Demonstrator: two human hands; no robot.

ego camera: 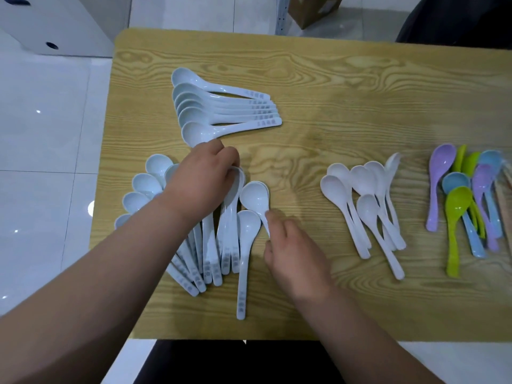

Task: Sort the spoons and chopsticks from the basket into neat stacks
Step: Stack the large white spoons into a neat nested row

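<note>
Head view: a white spoon [232, 203] is gripped at its bowl by the curled left hand [203, 180]; a second spoon [255, 196] is pinched at its handle by the right hand [295, 248].

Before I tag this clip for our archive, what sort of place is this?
Likely an office or storeroom, not a kitchen: a wood-grain table on glossy white floor tiles, with a white cabinet and a cardboard box behind it.

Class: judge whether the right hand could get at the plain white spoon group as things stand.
Probably yes: only bare table lies between the right hand and the plain white spoons, though it pinches a bluish spoon.
</note>
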